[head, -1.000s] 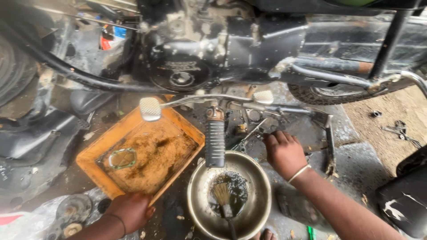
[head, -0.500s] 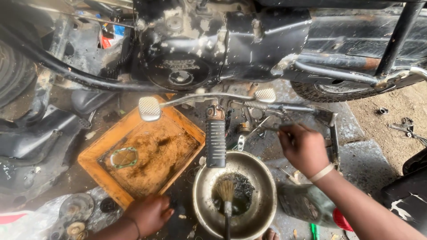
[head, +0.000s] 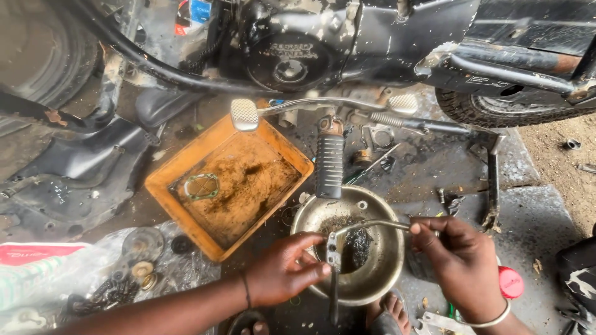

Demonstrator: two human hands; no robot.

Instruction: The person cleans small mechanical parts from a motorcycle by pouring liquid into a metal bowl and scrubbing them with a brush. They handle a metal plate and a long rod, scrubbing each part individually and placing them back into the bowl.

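Both hands work over a dented metal bowl (head: 372, 273) that sits on the oily floor (head: 534, 217), near the middle of the view and just right of an orange tray. The left hand (head: 288, 270) is closed in a pinch, thumb and fingers gripping the flat, slotted end of a bent metal lever (head: 366, 226) above the bowl's left side. The right hand (head: 462, 263) is closed on the lever's other end, at the bowl's right rim, so the thin curved rod spans the bowl between the two hands. Dark dirty liquid (head: 357, 245) lies in the bottom of the bowl, and a brush handle (head: 333, 298) runs down from the lever's slotted end across the near rim (its bristles are hidden).

The orange tray (head: 186, 164) lies to the left, touching or almost touching the bowl; it holds brown grime and a greenish gasket ring (head: 202, 186). A ribbed black footpeg (head: 329, 164) of the motorcycle (head: 347, 37) hangs over the bowl's far rim, and a brake pedal (head: 244, 114) with a chequered pad reaches over the tray's far corner. Small parts and tools (head: 379, 152) are scattered on the floor beyond the bowl. A red cap (head: 510, 282) shows just right of the right wrist. Bare toes (head: 388, 307) show at the near edge, below the bowl. Round discs and washers (head: 143, 254) lie on plastic sheeting at the near left.
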